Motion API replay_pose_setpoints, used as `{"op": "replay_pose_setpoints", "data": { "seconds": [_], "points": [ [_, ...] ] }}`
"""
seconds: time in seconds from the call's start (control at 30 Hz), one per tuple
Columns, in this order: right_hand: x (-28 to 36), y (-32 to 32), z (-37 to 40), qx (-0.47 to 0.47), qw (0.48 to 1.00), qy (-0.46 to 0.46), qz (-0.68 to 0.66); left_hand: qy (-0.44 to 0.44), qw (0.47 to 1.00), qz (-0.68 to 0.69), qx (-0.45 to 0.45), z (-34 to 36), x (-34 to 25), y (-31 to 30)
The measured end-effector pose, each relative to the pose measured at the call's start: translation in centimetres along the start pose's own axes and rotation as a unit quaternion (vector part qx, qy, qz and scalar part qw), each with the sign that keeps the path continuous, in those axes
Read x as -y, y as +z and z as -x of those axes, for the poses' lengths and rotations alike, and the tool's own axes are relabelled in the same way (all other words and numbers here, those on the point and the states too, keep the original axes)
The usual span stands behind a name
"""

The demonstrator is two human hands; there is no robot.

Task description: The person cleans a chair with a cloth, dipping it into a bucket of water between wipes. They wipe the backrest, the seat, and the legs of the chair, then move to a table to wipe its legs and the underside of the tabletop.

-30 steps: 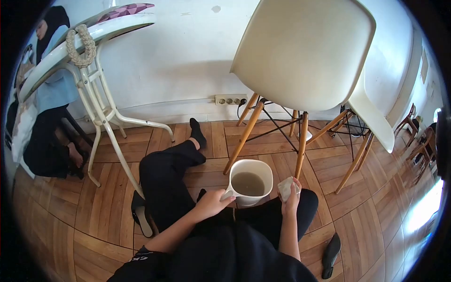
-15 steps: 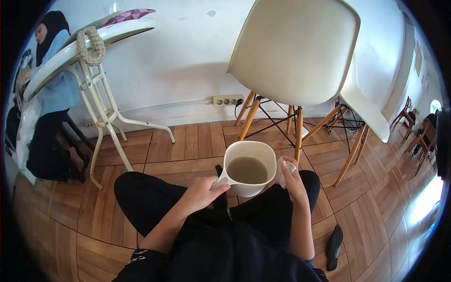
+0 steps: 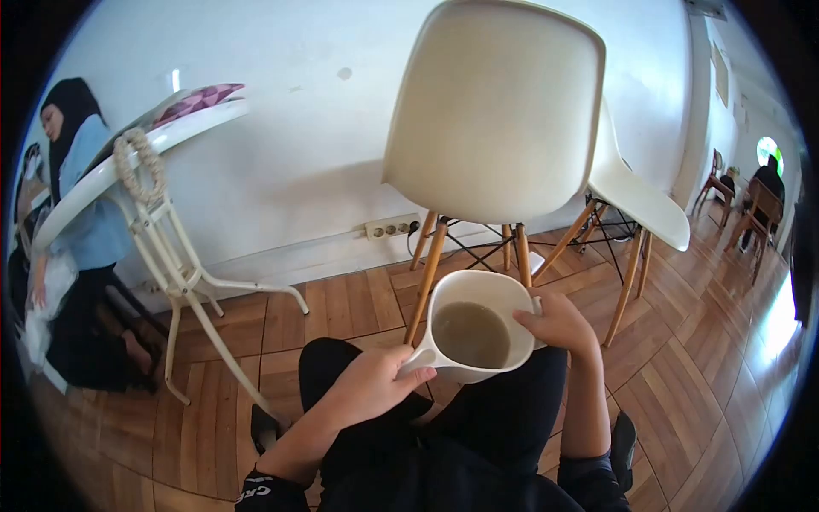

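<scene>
The white dipper (image 3: 457, 290) sat between the 2 hands, over the gap between the person's knees, its open mouth up and cloudy liquid (image 3: 471, 334) inside. Its handle (image 3: 418, 362) stuck out toward the person's left and back toward the body, so the long axis slanted from there across the bowl to the right.

The left hand (image 3: 367, 388) was at the handle end of the dipper, fingers clamped on the handle with the thumb on top. The right hand (image 3: 560, 322) was at the opposite side of the dipper, thumb bent over the rim; its other fingers were partly hidden, so how tightly they closed could not be told. Of the 2, the right thumb was nearer the liquid. A small pale bit (image 3: 537, 305) showed at the right fingers, too hidden to name.

Beyond the dipper stood a cream chair (image 3: 496, 111).
</scene>
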State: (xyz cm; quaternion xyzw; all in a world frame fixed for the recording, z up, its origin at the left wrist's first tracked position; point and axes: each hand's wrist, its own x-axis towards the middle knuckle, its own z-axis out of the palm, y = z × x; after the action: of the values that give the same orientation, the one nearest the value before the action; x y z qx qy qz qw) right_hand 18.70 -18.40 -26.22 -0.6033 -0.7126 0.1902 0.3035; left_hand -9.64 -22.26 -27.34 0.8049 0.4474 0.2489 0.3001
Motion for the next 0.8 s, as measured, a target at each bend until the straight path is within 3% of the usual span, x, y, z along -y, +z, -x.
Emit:
{"op": "replay_pose_setpoints", "data": {
  "seconds": [0.17,0.37,0.4,0.5,0.6,0.67,0.7,0.8],
  "points": [
    [-2.7,-3.8,4.9,-0.143,0.989,0.030,0.034,0.092,0.991,0.055,0.083,-2.8,-2.6,2.3],
    [-7.4,-7.0,14.0,-0.219,0.947,0.222,0.079,0.125,0.946,0.100,0.283,-6.8,-5.5,9.1],
    [-7.3,-7.5,15.4,-0.201,0.928,0.312,0.035,0.176,0.933,0.104,0.295,-7.5,-5.0,11.1],
    [-13.2,-6.2,20.9,-0.279,0.908,0.306,0.061,0.210,0.900,0.126,0.361,-9.1,-4.6,16.5],
    [-17.1,-4.8,25.5,-0.284,0.894,0.340,0.061,0.235,0.873,0.147,0.401,-9.9,-3.6,20.7],
    [-19.5,-3.3,28.0,-0.326,0.841,0.431,0.020,0.228,0.873,0.148,0.405,-10.2,-2.6,22.4],
    [-21.0,-2.3,29.4,-0.325,0.840,0.434,0.019,0.222,0.875,0.147,0.405,-10.4,-2.3,22.8],
    [-22.7,0.0,31.2,-0.348,0.774,0.528,-0.019,0.195,0.875,0.142,0.419,-11.0,-1.9,22.2]
  ]
}}
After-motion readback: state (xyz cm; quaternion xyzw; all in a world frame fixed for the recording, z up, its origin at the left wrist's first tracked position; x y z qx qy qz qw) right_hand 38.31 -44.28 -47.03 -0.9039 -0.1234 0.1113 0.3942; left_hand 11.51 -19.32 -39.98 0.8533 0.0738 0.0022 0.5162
